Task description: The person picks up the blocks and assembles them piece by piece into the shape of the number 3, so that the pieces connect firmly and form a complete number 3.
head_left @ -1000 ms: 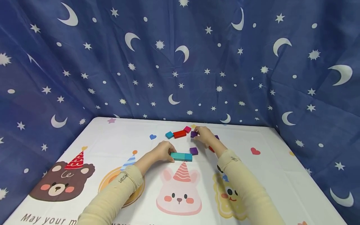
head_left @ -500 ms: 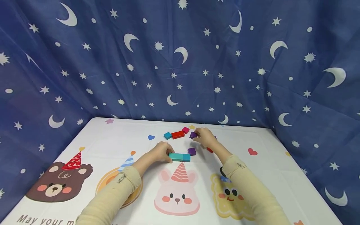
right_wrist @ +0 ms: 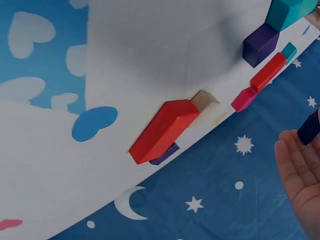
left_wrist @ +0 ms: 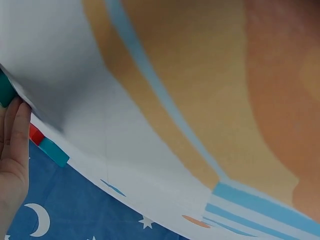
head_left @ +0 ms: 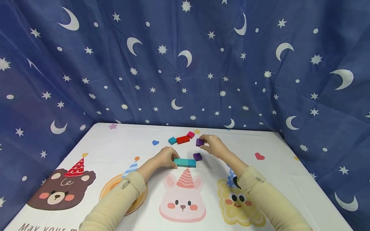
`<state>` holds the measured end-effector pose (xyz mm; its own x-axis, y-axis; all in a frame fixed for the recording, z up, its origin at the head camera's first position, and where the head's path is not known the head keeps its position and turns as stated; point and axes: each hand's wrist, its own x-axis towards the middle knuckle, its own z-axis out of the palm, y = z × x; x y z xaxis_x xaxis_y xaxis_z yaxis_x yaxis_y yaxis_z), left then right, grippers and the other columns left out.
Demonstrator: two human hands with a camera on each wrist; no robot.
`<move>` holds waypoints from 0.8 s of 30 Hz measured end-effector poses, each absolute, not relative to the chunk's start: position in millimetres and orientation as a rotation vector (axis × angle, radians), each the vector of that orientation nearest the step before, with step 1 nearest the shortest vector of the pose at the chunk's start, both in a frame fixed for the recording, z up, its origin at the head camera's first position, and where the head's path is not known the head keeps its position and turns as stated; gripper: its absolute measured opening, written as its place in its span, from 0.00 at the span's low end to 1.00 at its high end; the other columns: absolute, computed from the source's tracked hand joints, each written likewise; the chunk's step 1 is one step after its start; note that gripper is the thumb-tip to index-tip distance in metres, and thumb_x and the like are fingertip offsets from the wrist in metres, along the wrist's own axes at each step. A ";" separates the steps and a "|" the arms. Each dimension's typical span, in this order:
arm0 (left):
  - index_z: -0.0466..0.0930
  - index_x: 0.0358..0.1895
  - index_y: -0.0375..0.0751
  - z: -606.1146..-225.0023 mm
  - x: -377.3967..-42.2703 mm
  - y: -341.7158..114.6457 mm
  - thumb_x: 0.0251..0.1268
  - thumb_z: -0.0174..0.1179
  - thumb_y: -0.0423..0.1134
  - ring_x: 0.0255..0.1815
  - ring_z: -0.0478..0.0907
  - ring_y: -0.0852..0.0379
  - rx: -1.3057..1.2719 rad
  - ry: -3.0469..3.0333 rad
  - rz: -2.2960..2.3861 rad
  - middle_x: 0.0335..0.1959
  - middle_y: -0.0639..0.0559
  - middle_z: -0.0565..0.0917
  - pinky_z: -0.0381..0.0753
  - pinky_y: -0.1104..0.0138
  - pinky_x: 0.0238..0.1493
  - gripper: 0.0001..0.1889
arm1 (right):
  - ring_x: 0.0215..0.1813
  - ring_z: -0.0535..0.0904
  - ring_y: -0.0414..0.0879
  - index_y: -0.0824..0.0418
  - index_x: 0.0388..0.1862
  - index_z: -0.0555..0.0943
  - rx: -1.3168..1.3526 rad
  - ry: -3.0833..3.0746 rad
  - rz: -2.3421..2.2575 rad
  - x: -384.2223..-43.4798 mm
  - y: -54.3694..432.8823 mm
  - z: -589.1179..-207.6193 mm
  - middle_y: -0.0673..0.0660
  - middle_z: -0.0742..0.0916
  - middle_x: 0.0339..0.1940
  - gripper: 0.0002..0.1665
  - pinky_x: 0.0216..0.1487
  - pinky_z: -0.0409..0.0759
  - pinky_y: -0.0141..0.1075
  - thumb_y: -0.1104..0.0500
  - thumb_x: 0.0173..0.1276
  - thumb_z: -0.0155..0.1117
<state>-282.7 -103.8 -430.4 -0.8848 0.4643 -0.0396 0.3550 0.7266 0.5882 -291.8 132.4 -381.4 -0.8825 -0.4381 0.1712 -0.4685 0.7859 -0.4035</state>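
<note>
My left hand (head_left: 167,157) grips the left end of a long teal block (head_left: 181,162) on the tabletop. A small blue block (head_left: 192,163) sits against that block's right end. Just behind them lies a purple block (head_left: 197,157). In my right hand (head_left: 215,147), thumb and fingers pinch another purple block (head_left: 199,142), which also shows at the right edge of the right wrist view as a dark block (right_wrist: 310,128). It appears held above the table. The left wrist view catches only part of the left hand (left_wrist: 14,150) beside the teal block (left_wrist: 6,91).
Farther back stand a small blue block (head_left: 172,140), a long red block (head_left: 183,139) and a pink block (head_left: 190,134). The right wrist view shows another red block (right_wrist: 162,131), a beige block (right_wrist: 204,107) and a purple block (right_wrist: 165,155), hidden in the head view. A star-patterned curtain (head_left: 144,96) hangs behind.
My right hand has moved slightly nearer with the purple block, and its forearm has swung right. The red and purple pieces behind it are now covered. My left hand stays on the teal block.
</note>
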 end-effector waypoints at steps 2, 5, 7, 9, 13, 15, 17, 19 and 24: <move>0.87 0.35 0.37 -432.5 -281.7 -105.7 0.40 0.75 0.33 0.27 0.75 0.62 0.664 2.745 0.881 0.28 0.51 0.86 0.79 0.71 0.36 0.14 | 0.46 0.83 0.53 0.67 0.48 0.80 0.775 -2.885 0.699 -287.0 131.6 -384.7 0.60 0.87 0.42 0.17 0.51 0.81 0.42 0.65 0.59 0.68; 0.87 0.35 0.37 -434.0 -280.7 -106.9 0.40 0.75 0.32 0.26 0.75 0.63 0.679 2.751 0.888 0.28 0.51 0.86 0.78 0.72 0.35 0.14 | 0.45 0.83 0.53 0.67 0.46 0.80 0.803 -2.863 0.719 -279.7 131.6 -388.5 0.60 0.87 0.41 0.16 0.50 0.81 0.43 0.66 0.58 0.68; 0.87 0.36 0.36 -432.8 -281.0 -106.4 0.40 0.75 0.32 0.26 0.75 0.62 0.688 2.751 0.892 0.28 0.50 0.86 0.78 0.72 0.34 0.14 | 0.45 0.83 0.53 0.67 0.47 0.80 0.795 -2.873 0.716 -275.3 132.6 -388.9 0.59 0.87 0.41 0.17 0.49 0.81 0.43 0.65 0.58 0.69; 0.87 0.36 0.36 -431.3 -281.7 -106.4 0.40 0.75 0.32 0.27 0.75 0.62 0.697 2.753 0.893 0.28 0.50 0.87 0.79 0.71 0.35 0.15 | 0.45 0.83 0.52 0.67 0.47 0.80 0.784 -2.881 0.699 -271.1 133.6 -388.7 0.59 0.87 0.42 0.18 0.49 0.81 0.42 0.65 0.57 0.69; 0.87 0.36 0.36 -431.4 -282.0 -104.1 0.40 0.75 0.33 0.27 0.75 0.63 0.683 2.755 0.893 0.29 0.50 0.87 0.78 0.71 0.35 0.15 | 0.45 0.83 0.50 0.66 0.45 0.81 0.791 -2.880 0.664 -260.6 137.5 -390.0 0.59 0.87 0.42 0.17 0.49 0.82 0.40 0.65 0.55 0.70; 0.87 0.37 0.37 -431.1 -282.5 -104.5 0.40 0.75 0.33 0.27 0.76 0.63 0.674 2.759 0.881 0.29 0.51 0.87 0.79 0.71 0.36 0.15 | 0.45 0.83 0.50 0.66 0.44 0.81 0.789 -2.878 0.667 -255.7 137.9 -391.1 0.59 0.87 0.41 0.17 0.49 0.82 0.40 0.65 0.55 0.71; 0.86 0.37 0.36 -430.2 -283.1 -105.5 0.40 0.75 0.33 0.28 0.76 0.62 0.673 2.758 0.875 0.30 0.50 0.87 0.79 0.70 0.36 0.16 | 0.45 0.83 0.50 0.67 0.43 0.81 0.781 -2.879 0.670 -251.2 137.3 -392.8 0.59 0.87 0.41 0.16 0.49 0.82 0.40 0.65 0.55 0.71; 0.86 0.38 0.36 -429.6 -283.4 -106.2 0.40 0.75 0.32 0.28 0.76 0.61 0.667 2.755 0.873 0.31 0.49 0.87 0.80 0.69 0.37 0.16 | 0.45 0.83 0.50 0.67 0.43 0.81 0.775 -2.883 0.667 -247.1 137.1 -395.2 0.58 0.87 0.41 0.16 0.49 0.81 0.40 0.65 0.54 0.71; 0.86 0.37 0.34 -431.3 -284.2 -103.9 0.40 0.75 0.32 0.28 0.77 0.61 0.671 2.735 0.903 0.32 0.48 0.87 0.81 0.69 0.38 0.16 | 0.51 0.82 0.55 0.67 0.44 0.81 0.818 -2.882 0.589 -241.3 141.7 -405.4 0.60 0.86 0.42 0.18 0.50 0.81 0.42 0.64 0.53 0.72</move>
<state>-284.2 -103.9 -431.3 -0.8808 0.4724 -0.0321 0.3604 0.7129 0.6015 -241.3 141.7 -405.4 -0.8527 -0.4879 0.1865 -0.5219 0.7823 -0.3400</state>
